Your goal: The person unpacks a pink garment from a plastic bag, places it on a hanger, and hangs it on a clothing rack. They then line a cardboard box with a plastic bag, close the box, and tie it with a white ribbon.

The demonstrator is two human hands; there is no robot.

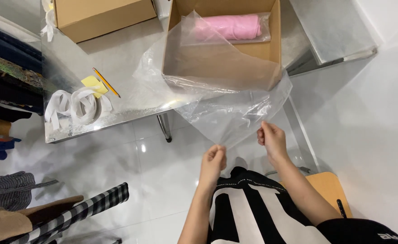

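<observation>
Item: clear plastic bag [217, 86], 1 piece. My left hand [213, 161] and my right hand [271, 138] each pinch its near edge, fingers closed on the film. The bag spreads away from both hands, draped over the open cardboard box [275, 43]; a pink folded garment [233, 27] lies inside that box.
</observation>
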